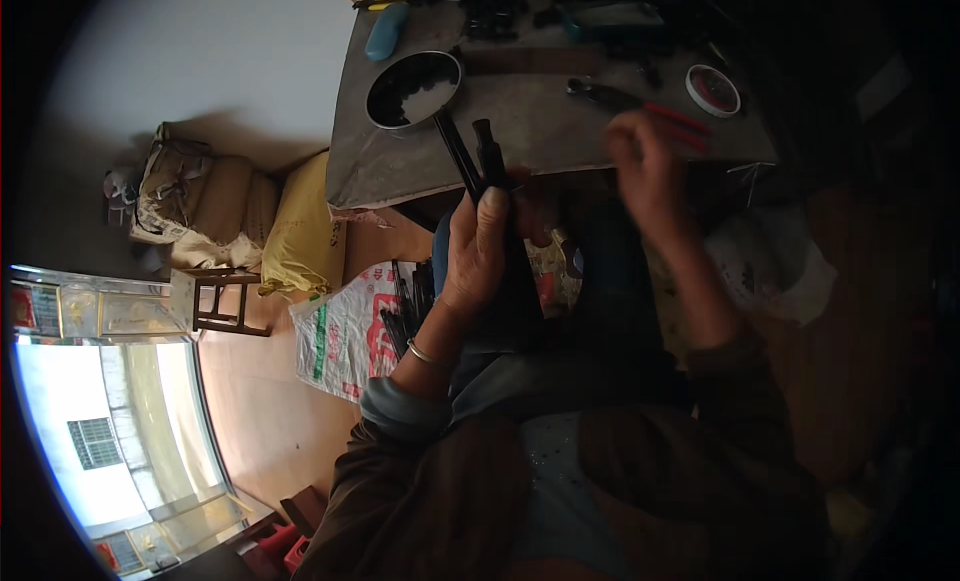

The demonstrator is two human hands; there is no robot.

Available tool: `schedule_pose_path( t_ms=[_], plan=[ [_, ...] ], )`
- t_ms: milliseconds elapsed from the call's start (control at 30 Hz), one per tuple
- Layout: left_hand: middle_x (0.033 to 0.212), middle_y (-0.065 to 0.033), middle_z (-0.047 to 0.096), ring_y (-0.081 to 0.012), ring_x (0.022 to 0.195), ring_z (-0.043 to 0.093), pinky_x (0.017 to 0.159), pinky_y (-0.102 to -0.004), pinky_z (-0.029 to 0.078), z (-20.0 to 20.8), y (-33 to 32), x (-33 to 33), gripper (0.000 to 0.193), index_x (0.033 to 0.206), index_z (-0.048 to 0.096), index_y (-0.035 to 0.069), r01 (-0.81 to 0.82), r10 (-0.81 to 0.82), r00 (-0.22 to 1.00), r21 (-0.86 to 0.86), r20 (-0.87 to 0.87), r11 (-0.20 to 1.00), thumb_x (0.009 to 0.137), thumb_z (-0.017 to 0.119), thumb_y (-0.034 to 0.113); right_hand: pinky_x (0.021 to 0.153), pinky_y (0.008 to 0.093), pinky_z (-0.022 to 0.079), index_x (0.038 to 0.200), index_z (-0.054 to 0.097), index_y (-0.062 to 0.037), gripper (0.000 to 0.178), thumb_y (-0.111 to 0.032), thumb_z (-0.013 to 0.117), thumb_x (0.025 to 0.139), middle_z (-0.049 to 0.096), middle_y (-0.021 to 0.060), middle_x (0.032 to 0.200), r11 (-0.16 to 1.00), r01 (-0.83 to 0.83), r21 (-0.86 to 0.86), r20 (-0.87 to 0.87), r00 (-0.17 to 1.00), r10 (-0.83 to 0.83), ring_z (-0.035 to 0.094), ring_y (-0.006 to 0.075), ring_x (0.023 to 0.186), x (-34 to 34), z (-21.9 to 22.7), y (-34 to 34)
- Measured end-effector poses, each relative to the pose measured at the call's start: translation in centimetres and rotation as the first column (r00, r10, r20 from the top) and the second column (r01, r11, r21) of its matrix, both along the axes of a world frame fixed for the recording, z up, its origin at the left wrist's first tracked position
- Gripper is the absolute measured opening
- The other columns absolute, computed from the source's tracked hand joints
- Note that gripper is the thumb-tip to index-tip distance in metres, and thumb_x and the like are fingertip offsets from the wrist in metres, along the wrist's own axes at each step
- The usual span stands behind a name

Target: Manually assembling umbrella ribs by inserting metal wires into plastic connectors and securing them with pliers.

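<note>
My left hand [474, 249] is wrapped round two black tubes that point up toward the table edge. The slimmer black tube [456, 153] slants up to the left, close to a pan's rim. Beside it rises the thicker black tube [489, 153], with a stepped, narrower end. My right hand [645, 171] is raised over the table's near edge, fingers curled in, apart from the tubes. Whether those fingers hold something small cannot be seen. Just behind it lies a pair of pliers with red handles [690, 133], partly covered by the hand.
On the grey-topped table [370, 171] stand a round dish of small black pieces [415, 89], a white-rimmed tub [713, 90] and a light-blue object [387, 33]. Black rods [408, 306] lie on a printed sack [345, 331] at left. A wooden stool [228, 301] stands near filled sacks [303, 226].
</note>
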State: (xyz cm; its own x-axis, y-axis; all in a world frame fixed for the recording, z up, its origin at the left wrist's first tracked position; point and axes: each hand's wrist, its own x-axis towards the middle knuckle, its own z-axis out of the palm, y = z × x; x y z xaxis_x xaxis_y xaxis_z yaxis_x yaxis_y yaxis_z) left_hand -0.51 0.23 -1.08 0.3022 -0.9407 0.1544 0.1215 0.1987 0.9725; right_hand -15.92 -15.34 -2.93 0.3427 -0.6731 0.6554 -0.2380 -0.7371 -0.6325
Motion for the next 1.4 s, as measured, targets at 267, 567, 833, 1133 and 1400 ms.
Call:
schedule_pose_path(
  t_ms=[267,567,833,1133,1400],
  plan=[
    [0.062,-0.0018,0.043,-0.0113,0.045,0.041,0.042,-0.0257,0.037,-1.1,-0.2,0.9,0.044,0.098,0.05,0.003,-0.061,0.07,0.983,0.057,-0.172,0.997,0.101,0.037,0.044,0.074,0.0461,0.04,0.081,0.052,-0.008,0.026,-0.03,0.064,0.087,0.053,0.0073,0.086,0.928,0.056,-0.369,-0.591,0.756,-0.28,0.053,0.0289,0.085,-2.0,-0.2,-7.6],
    [0.061,0.0009,0.041,-0.0078,0.045,0.037,0.041,-0.0231,0.031,-0.7,-0.2,0.7,0.045,0.091,0.048,0.005,-0.18,0.193,0.963,0.087,-0.19,0.98,0.099,0.039,0.048,0.055,0.0303,0.043,0.094,0.05,-0.0037,0.017,-0.018,0.058,0.093,0.052,0.005,0.068,0.867,-0.023,0.498,-0.132,0.986,0.102,0.05,0.0139,0.058,-2.0,3.5,-0.5],
    [0.063,0.0036,0.045,-0.0031,0.05,0.04,0.043,-0.0203,0.033,-0.2,-0.9,-0.4,0.038,0.088,0.048,0.006,-0.226,0.231,0.955,0.049,-0.188,0.973,0.099,0.044,0.042,0.073,0.0373,0.043,0.089,0.047,-0.0077,0.042,0.006,0.073,0.059,0.054,0.0081,0.086,0.966,-0.206,-0.159,-0.343,0.929,0.142,0.057,0.029,0.083,-1.5,3.0,5.5],
    [0.065,0.0013,0.05,-0.004,0.053,0.045,0.045,-0.0222,0.037,-0.6,-0.9,-0.5,0.037,0.091,0.051,0.002,-0.278,0.281,0.957,0.043,-0.076,0.96,0.1,0.045,0.038,0.064,0.0342,0.046,0.092,0.05,-0.0081,0.037,0.005,0.072,0.065,0.056,0.0066,0.081,0.944,-0.282,-0.174,-0.484,0.859,0.167,0.059,0.0261,0.074,-2.4,3.5,5.3],
    [0.057,-0.0024,0.051,-0.0074,0.05,0.05,0.045,-0.0247,0.039,-0.6,-0.5,-1.0,0.037,0.092,0.051,-0.001,-0.281,0.281,0.955,-0.01,0.095,0.96,0.1,0.045,0.035,0.037,0.0259,0.044,0.1,0.043,-0.0082,0.02,-0.021,0.057,0.094,0.052,0.0015,0.061,-0.222,-0.38,0.898,0.438,0.721,0.536,0.05,0.0102,0.04,-4.8,5.1,8.2]
  ],
)
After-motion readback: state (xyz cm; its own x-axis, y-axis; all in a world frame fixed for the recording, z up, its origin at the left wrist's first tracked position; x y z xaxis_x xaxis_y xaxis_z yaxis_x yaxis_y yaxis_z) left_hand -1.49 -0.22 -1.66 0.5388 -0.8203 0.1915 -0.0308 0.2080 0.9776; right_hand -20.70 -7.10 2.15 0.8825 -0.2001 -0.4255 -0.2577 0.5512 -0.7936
